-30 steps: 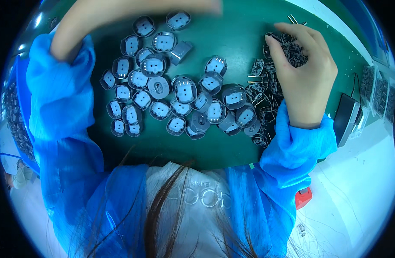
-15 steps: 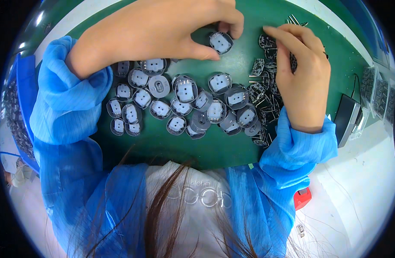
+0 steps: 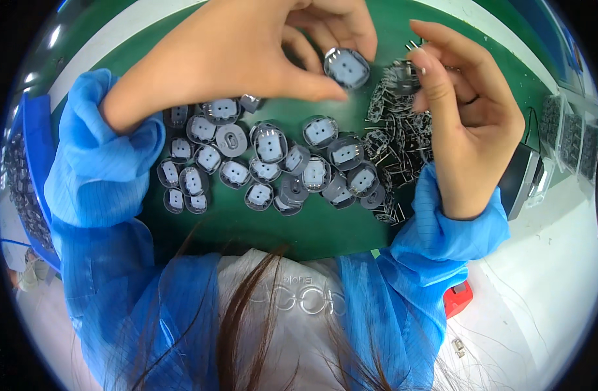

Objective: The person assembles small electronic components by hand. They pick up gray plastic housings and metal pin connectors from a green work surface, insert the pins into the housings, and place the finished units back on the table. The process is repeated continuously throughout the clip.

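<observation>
Fingers of the person's left hand (image 3: 269, 55) curl behind a grey housing (image 3: 346, 68) with a pale insert, holding it off the worktop (image 3: 338, 236); the thumb lies just below its lower edge, and from where I stand I cannot tell whether it presses. Well over to the right, the right hand (image 3: 475, 107) has its thumb and fingers drawn in on a dark pinned part (image 3: 403, 78), blurred, with bright prongs poking up beside the thumb. The index finger arches above, its tip apart from the thumb.

Between the forearms, on the green surface, more housings (image 3: 271, 144) sit in a loose crowd, most with their pale inserts facing up, several touching or overlapping. One plain grey piece (image 3: 232, 140) among them shows an oval recess. Near the right hand spreads a tangled heap of dark, wiry parts (image 3: 403, 140), its lower end beside the housings. Both arms wear loose blue sleeves (image 3: 110, 176). Off to the left stands a blue bin (image 3: 38, 140) full of small dark pieces.
</observation>
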